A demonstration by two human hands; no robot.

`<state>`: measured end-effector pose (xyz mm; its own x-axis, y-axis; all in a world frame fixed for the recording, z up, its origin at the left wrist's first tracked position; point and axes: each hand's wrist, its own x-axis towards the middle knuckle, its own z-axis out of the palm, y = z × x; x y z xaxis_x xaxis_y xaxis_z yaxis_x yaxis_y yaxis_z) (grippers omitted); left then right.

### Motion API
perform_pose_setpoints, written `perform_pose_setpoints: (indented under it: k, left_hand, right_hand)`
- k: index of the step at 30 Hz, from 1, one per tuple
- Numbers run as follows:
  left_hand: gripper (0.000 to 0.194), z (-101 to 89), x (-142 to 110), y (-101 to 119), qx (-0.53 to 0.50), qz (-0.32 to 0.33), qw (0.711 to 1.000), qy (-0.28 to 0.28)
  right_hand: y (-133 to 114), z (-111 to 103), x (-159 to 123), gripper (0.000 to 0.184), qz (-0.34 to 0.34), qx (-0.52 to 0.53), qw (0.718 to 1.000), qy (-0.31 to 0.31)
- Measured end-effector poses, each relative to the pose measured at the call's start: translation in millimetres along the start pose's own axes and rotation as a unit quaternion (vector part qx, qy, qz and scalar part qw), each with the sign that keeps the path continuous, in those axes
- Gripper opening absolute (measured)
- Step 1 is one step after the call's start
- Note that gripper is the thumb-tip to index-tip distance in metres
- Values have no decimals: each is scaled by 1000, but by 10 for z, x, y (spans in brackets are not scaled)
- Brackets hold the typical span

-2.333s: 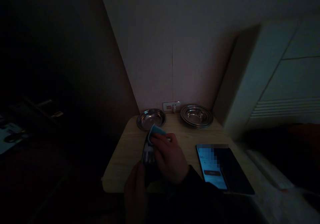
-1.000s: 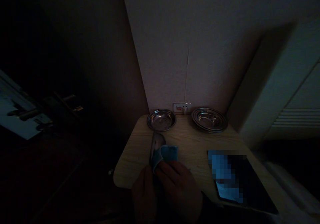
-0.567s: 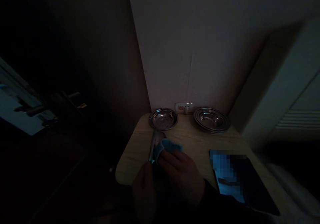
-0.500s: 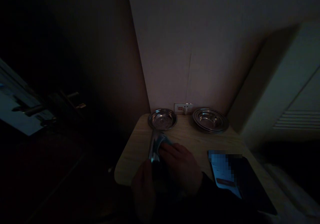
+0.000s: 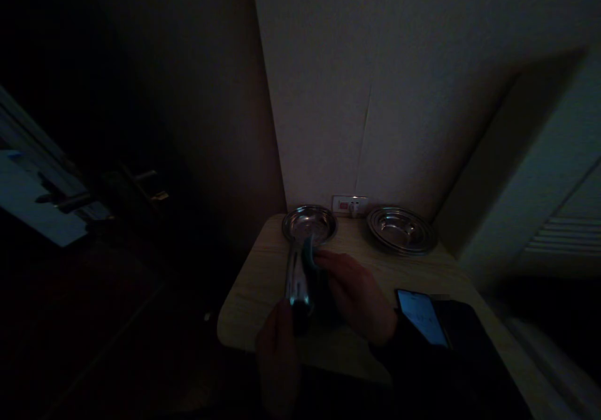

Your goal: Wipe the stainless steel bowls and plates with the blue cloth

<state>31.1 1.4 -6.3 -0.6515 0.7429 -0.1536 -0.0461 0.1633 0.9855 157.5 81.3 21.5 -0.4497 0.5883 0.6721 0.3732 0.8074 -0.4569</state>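
Note:
My left hand (image 5: 278, 351) is closed on the near edge of a shiny metal plate (image 5: 297, 276), which stands tilted nearly on edge above the table. My right hand (image 5: 357, 295) has its fingers pressed on a blue-green cloth (image 5: 308, 254) that lies against the plate's inner face, near its far rim. Much of the plate's lower part is lost in shadow. Just beyond the held plate, a round metal dish (image 5: 310, 225) sits at the back left of the table.
The light-wood table (image 5: 253, 288) stands against a wall with a power socket (image 5: 350, 205). Several nested metal plates (image 5: 401, 229) lie at its back right. A lit phone (image 5: 421, 317) in a dark folding case rests at the right. A door handle (image 5: 70, 202) shows at far left.
The cloth in my right hand has moved up the plate's inner face to near its far rim, uncovering more shiny metal. My left hand keeps its grip. The view has shifted slightly.

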Motion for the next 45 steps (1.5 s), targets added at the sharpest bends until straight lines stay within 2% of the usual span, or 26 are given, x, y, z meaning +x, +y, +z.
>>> perform_pose_setpoints:
  k: [3, 6, 12, 17, 22, 26, 31, 35, 39, 41, 43, 45]
  left_hand:
    - [50, -16, 21, -36, -2, 0, 1000, 7]
    - [48, -43, 58, -59, 3, -3, 1000, 22]
    - [50, -34, 20, 1, 15, 21, 1000, -4]
    - [50, -21, 2, 27, 18, 27, 999, -4]
    - [47, -16, 80, 58, 8, 54, 998, -28]
    - [45, -37, 115, 72, -6, 46, 999, -26]
    - [44, -26, 80, 104, -10, 43, 998, -37]
    - [42, -3, 65, 109, -11, 48, 998, -32]
    - [44, 1, 84, 48, -25, 37, 999, -22]
    - [43, -9, 92, 22, -25, 34, 999, -16]
    - [43, -18, 91, 23, -18, 53, 998, -34]
    - [43, -18, 80, 50, -7, 57, 997, -48]
  right_hand:
    - [-189, 213, -252, 34, 1, -5, 1000, -3]
    - [-285, 289, -316, 34, -13, -50, 999, -9]
    - [-206, 262, -107, 29, -30, -116, 993, 20]
    - [-223, 275, -203, 29, -75, -103, 992, -7]
    - [-208, 259, -152, 28, -70, -106, 992, 6]
    - [-204, 250, -132, 27, -115, -109, 987, -34]
    - [-155, 221, -141, 28, -85, -119, 989, 3]
    - [-125, 203, -168, 27, -122, -115, 986, -21]
    - [-97, 196, -172, 27, -84, -122, 989, 9]
    - [-102, 202, -180, 27, -97, -116, 988, -6]
    - [-109, 204, -179, 26, -121, -116, 986, -23]
    - [-108, 193, -161, 26, -117, -126, 985, -9]
